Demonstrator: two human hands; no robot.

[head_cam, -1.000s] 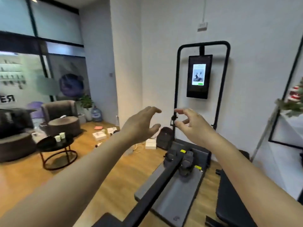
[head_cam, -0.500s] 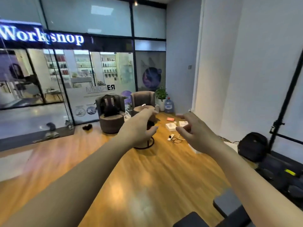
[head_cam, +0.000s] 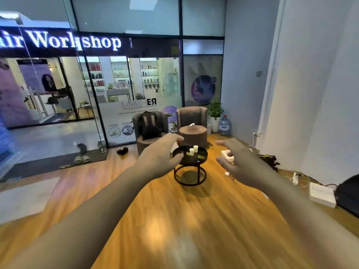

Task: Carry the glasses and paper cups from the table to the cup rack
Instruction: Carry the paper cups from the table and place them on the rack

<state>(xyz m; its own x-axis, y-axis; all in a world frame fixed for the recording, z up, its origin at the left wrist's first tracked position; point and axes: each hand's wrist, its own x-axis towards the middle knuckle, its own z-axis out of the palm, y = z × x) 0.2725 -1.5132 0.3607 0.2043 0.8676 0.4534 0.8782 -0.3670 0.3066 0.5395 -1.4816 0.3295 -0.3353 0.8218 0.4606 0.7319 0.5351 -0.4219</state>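
Observation:
Two white paper cups [head_cam: 193,150] stand side by side on a small round black table [head_cam: 202,161] across the wooden floor, well beyond arm's reach. My left hand [head_cam: 162,154] is stretched out in front of me, fingers spread, empty, and overlaps the table's left rim in the picture. My right hand [head_cam: 238,159] is also held out and open with nothing in it, to the right of the table. No glasses or cup rack can be made out.
Two brown armchairs [head_cam: 191,121] stand behind the table, one holding a black backpack [head_cam: 150,125]. A plant and a water bottle [head_cam: 224,126] sit in the corner. White boxes [head_cam: 321,194], cables and a black bag lie along the right wall. A glass wall is at left.
The view has swung left from the exercise machine and wall screen to the seating corner. The black table with the cups now lies straight ahead and closer. Both hands stay outstretched and empty.

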